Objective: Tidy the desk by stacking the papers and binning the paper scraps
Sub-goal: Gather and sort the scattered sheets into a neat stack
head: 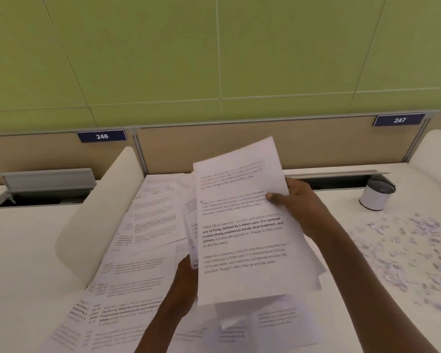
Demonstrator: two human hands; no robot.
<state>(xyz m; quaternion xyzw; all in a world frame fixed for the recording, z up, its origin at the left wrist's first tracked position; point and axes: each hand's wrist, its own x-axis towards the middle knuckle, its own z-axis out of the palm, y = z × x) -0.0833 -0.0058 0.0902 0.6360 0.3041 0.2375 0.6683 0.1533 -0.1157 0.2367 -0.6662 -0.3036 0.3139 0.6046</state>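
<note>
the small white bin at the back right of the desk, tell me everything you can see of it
The small white bin is a short round container with white sides, a dark band at its rim and a dark inside; its material cannot be told. It stands on the white desk, leaning slightly in this wide-angle view, just in front of the open cable slot at the back. Whether it holds anything cannot be told. Paper scraps lie scattered in front of it. Neither hand touches it.

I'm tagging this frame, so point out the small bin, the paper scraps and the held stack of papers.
small bin (373, 197): head view, white side wall.
paper scraps (405, 240): head view, middle of the scatter.
held stack of papers (242, 230): head view, top sheet's printed face.
</note>
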